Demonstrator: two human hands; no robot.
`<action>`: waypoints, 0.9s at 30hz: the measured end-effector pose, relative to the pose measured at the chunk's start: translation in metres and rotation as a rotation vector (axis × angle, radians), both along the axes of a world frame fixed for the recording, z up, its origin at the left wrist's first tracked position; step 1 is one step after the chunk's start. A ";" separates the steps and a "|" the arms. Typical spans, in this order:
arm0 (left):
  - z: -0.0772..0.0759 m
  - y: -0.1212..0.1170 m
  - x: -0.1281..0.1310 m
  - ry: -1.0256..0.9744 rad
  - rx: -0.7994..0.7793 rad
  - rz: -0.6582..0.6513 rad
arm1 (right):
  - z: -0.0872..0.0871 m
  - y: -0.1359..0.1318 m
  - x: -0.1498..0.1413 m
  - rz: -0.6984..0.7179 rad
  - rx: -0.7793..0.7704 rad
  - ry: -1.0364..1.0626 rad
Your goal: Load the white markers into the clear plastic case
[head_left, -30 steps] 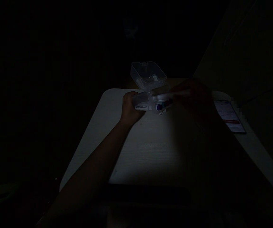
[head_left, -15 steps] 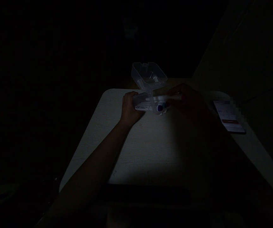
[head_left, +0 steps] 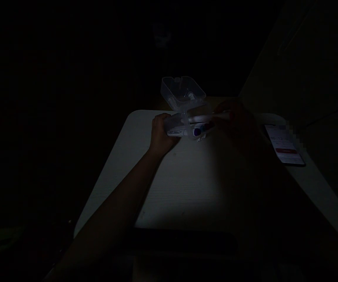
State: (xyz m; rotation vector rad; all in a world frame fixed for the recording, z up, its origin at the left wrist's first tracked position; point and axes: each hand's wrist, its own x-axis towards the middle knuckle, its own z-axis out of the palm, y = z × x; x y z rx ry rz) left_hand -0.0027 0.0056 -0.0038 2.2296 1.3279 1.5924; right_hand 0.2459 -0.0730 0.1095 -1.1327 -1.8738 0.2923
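The scene is very dark. A clear plastic box lies on a pale table, and its clear lid stands open behind it. Inside the box I make out pens, one with a purple end. My left hand is wrapped round the box's left end. My right hand is dim at the box's right side, fingers closed on a white pen-like stick that lies across the box's top edge.
A lit phone lies on the table at the right. A dark flat strip sits along the table's near edge. A pale wall or panel rises at the far right.
My right hand with the white stick has shifted slightly near the box's right end. My left hand has stayed on the box.
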 end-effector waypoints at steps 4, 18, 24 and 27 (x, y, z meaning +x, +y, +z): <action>-0.002 0.002 -0.001 -0.009 0.002 -0.010 | 0.004 -0.004 -0.001 -0.051 0.010 -0.018; 0.000 -0.003 0.000 -0.005 -0.014 -0.024 | -0.008 0.004 -0.002 0.055 0.233 -0.218; 0.000 -0.002 0.000 0.002 0.006 -0.017 | -0.004 -0.001 -0.007 0.069 0.185 -0.239; 0.001 -0.002 0.000 0.007 -0.006 -0.020 | -0.006 -0.002 -0.010 0.066 0.182 -0.262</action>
